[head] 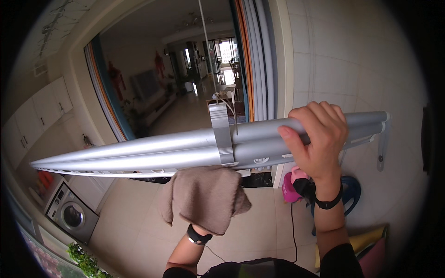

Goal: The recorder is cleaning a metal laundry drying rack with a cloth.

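Note:
A clothes-drying rack with two silver metal tubes [167,142] spans the view before me, its left end far off. A ridged metal bracket [221,135] wraps the tubes near the middle. My right hand [318,139] grips the upper tube right of the bracket, thumb on the near side. A brown ribbed cloth [208,198] drapes over my left hand [199,230], which holds it up against the rack's underside below the bracket. The fingers of that hand are hidden; only the heel and wrist show. Black bands circle both wrists.
A thin cable [205,34] rises from the bracket. At lower right are a pink container [290,187], a blue stool [353,194] and a black cord [294,229]. The tiled wall [333,69] stands close at right. A washing machine [72,212] and green plant [83,259] are left.

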